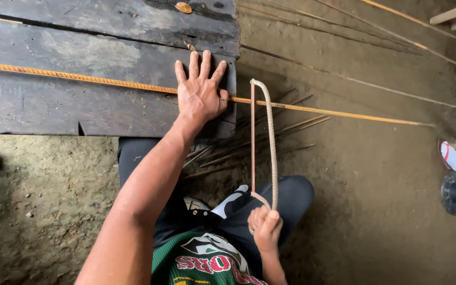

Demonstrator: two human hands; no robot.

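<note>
- Gripped in the closed right hand (265,227) is a hacksaw (264,142), its blade set against a rusty steel rod (80,77).
- That rod is pressed onto dark wooden planks (96,58) by the flat, open left hand (199,95).

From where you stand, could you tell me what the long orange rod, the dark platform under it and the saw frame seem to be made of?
The long orange rod looks like ribbed steel rebar, rust-coated. The dark platform seems weathered, stained wood planks, with visible seams between the boards. The saw frame, in the right hand, appears to be bent ribbed rebar, dull and pale.
</note>
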